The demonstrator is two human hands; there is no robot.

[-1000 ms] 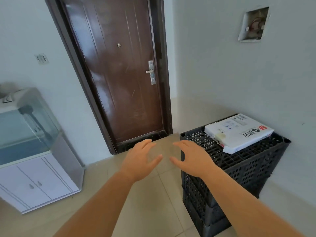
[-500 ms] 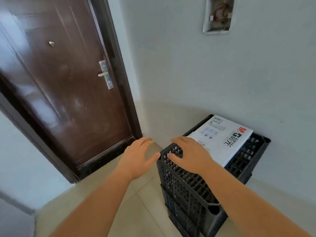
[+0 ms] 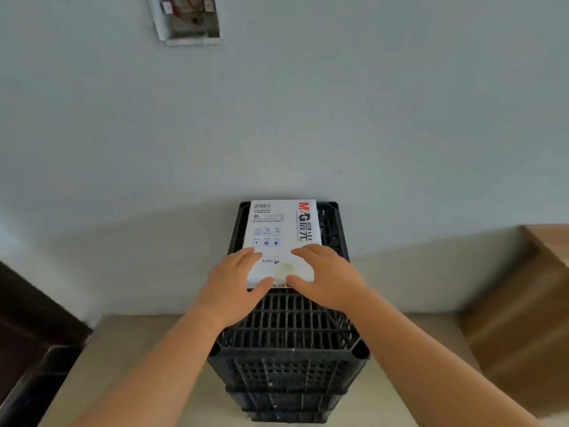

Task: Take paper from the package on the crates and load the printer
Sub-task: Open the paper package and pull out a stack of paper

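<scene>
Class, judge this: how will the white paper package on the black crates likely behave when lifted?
The paper package looks thick and full, so probably heavy and fairly stiff. Its smooth wrapper may be slippery. It lies flat on the crates, so it is unlikely to tip. Both the left hand and the right hand reach it.

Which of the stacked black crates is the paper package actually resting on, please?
The topmost crate: the white paper package lies on its grid top at the far end, by the wall. The crates under it only show their front walls, stacked beneath.
</scene>
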